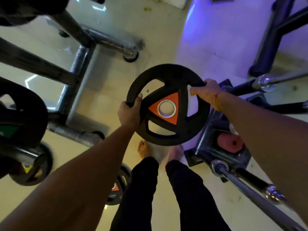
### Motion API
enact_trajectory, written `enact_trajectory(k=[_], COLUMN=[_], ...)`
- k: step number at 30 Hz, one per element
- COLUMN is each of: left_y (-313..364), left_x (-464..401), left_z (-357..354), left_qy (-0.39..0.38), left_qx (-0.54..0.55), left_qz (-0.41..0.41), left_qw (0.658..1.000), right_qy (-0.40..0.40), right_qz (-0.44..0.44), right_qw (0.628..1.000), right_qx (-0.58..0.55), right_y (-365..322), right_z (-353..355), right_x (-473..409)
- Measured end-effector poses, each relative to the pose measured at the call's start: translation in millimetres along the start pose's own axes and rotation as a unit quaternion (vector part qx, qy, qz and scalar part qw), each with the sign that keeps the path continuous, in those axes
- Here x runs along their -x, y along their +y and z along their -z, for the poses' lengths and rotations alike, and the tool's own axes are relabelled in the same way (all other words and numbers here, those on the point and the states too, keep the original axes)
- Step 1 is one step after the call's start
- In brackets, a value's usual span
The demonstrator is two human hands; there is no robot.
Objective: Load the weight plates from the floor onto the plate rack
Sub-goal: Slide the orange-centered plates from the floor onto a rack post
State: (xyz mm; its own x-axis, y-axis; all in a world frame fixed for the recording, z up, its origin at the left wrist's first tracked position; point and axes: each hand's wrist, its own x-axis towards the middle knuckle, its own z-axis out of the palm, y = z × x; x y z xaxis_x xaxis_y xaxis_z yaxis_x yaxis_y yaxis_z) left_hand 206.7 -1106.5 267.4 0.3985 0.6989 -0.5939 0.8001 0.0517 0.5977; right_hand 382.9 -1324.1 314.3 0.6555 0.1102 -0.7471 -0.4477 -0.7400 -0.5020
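Note:
A black weight plate [168,129] with an orange triangle and a steel centre hole hangs in the air in front of me, above my bare feet. My left hand [129,114] grips its left rim through a cut-out. My right hand [205,90] grips the upper right rim. The plate rack [80,67], a black steel frame, stands to the left. On it at the far left hang a large plate with a green mark [21,120] and a smaller plate with a yellow mark [33,169]. Another orange-marked plate [116,187] lies on the floor behind my left leg.
Two chrome barbell sleeves, one [266,82] at the right and one [241,182] at the lower right, jut out of a black holder [215,147]. A pink foam roll [230,142] lies in that holder. A dark machine base [266,52] stands at the upper right. Pale floor runs between rack and holder.

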Motion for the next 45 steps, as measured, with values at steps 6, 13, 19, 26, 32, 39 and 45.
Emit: enact_trajectory(k=[6,13,19,26,32,39,45], left_y=[42.4,90.8,138.0,164.3,180.2,195.2,208.0], left_x=[67.3,117.8,158.3,200.7,218.4,204.0,170.7], left_z=[66.3,149.8,230.4,312.2,357.7,406.4,434.4], left_qy=[0.037,0.087,0.148,0.212,0.281,0.324,0.35], left_qx=[0.058,0.108,0.129,0.152,0.176,0.167,0.187], left_qz=[-0.018,-0.055,-0.118,-0.169,-0.195,-0.199,-0.189], left_qw=[0.997,0.989,0.973,0.95,0.923,0.91,0.898], right_qy=[0.019,0.047,0.035,0.023,0.019,0.007,0.007], right_qz=[0.097,0.181,0.277,0.392,0.46,0.503,0.513], right_qw=[0.991,0.976,0.95,0.904,0.867,0.844,0.833], right_qx=[0.092,0.112,0.14,0.167,0.192,0.186,0.207], right_y=[-87.7,-157.4,-216.9,-280.7,-340.4,-396.1,-443.3], right_z=[35.7,48.2,50.7,53.0,39.8,7.8,-20.2], right_x=[66.1,134.6,193.0,265.3,290.0,291.2,274.9])
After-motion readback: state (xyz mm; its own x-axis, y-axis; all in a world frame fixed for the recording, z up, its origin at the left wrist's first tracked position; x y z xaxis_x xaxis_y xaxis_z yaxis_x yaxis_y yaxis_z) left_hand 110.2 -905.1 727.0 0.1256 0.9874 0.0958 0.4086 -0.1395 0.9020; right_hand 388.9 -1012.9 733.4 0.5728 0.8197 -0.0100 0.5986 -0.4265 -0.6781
